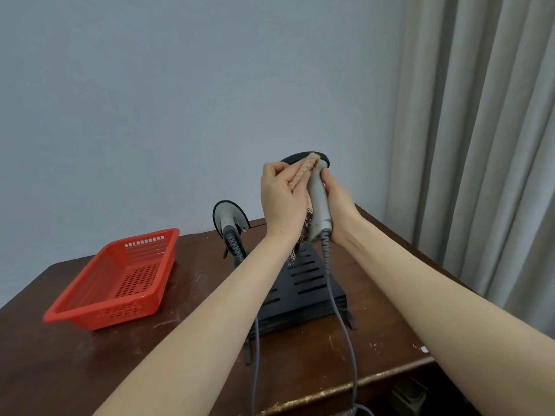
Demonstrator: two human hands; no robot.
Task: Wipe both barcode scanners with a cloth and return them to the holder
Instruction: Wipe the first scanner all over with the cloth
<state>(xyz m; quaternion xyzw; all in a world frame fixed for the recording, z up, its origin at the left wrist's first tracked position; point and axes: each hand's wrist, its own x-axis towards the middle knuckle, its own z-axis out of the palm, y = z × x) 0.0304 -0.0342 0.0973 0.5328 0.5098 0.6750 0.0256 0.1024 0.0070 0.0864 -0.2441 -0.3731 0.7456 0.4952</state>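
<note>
My right hand [335, 205] grips the grey handle of a barcode scanner [318, 199], held upright above the table with its black head on top. My left hand [280, 199] holds a pinkish cloth [303, 172] pressed against the scanner's left side; a patterned end of the cloth hangs below. The second scanner [229, 219] sits in the black slotted holder [306, 283] on the left side, head up. Grey coiled cables run from both scanners down over the table's front edge.
A red plastic basket [120, 283] stands on the left of the dark wooden table [186, 325]. A grey curtain [480, 145] hangs at the right, close to the table's right edge. A plain wall is behind.
</note>
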